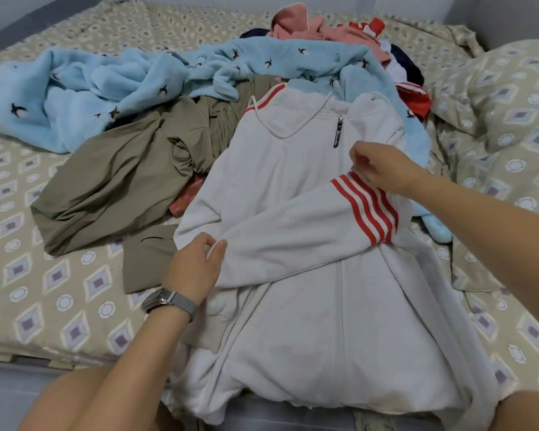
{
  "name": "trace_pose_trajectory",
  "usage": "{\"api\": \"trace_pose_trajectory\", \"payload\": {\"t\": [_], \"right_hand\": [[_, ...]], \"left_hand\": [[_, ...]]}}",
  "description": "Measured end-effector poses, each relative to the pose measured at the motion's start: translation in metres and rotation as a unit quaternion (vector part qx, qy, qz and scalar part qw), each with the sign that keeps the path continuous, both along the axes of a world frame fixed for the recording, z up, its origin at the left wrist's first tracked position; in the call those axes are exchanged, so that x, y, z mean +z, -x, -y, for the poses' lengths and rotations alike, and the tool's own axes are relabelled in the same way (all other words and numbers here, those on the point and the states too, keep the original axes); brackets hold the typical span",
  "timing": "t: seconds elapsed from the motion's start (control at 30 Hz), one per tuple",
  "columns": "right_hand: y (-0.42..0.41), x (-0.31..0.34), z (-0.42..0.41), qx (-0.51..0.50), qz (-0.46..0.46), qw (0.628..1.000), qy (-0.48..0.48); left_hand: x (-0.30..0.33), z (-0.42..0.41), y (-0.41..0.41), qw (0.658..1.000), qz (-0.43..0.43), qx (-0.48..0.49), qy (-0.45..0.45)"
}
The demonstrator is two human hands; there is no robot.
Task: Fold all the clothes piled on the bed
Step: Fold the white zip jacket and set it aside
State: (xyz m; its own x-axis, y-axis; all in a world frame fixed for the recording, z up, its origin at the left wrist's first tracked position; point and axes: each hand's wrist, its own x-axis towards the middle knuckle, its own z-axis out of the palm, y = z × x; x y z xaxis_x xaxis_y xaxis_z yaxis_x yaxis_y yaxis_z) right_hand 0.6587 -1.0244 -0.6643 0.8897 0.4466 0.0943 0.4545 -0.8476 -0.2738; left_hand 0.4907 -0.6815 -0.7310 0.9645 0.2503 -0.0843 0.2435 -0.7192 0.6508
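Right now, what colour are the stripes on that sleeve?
Red stripes on the white jacket, seen in the head view.

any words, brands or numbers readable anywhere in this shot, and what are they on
Zipper pull tab on the white zip jacket: a line of white script lettering runs down the dark tab, too small and blurred to read.
Wristwatch on the left hand: the face is seen edge-on, nothing readable.
No other text shows; the blue fleece carries only small dark bird shapes, and the bedsheet only a diamond pattern.
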Motion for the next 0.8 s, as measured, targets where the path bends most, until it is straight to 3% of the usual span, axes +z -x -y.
{"api": "trace_pose_trajectory", "payload": {"t": [0.1, 0.2, 0.3, 0.4, 0.47, 0.67, 0.8], "right_hand": [[0.02, -0.011, -0.012, 0.104, 0.082, 0.99, 0.048], [0.062, -0.024, -0.026, 0.172, 0.049, 0.983, 0.037], [0.096, -0.048, -0.028, 0.191, -0.014, 0.977, 0.092], [0.112, -0.073, -0.018, 0.147, 0.036, 0.984, 0.099], [0.117, -0.082, -0.018, 0.117, 0.061, 0.986, 0.099], [0.124, -0.07, -0.025, 0.098, 0.07, 0.986, 0.112], [0.132, -0.045, -0.012, 0.1, -0.002, 0.988, 0.121]], "left_hand": [[0.001, -0.001, 0.003, 0.993, 0.053, 0.012, -0.107], [0.025, 0.004, 0.01, 0.976, 0.165, -0.001, -0.14], [0.037, 0.007, 0.031, 0.976, 0.04, -0.05, -0.209], [0.027, 0.01, 0.058, 0.937, -0.131, -0.127, -0.298], [0.017, 0.011, 0.07, 0.937, -0.131, -0.142, -0.29], [0.015, -0.003, 0.084, 0.979, 0.044, -0.166, -0.108], [0.034, -0.013, 0.097, 0.968, 0.048, -0.212, -0.124]]}}
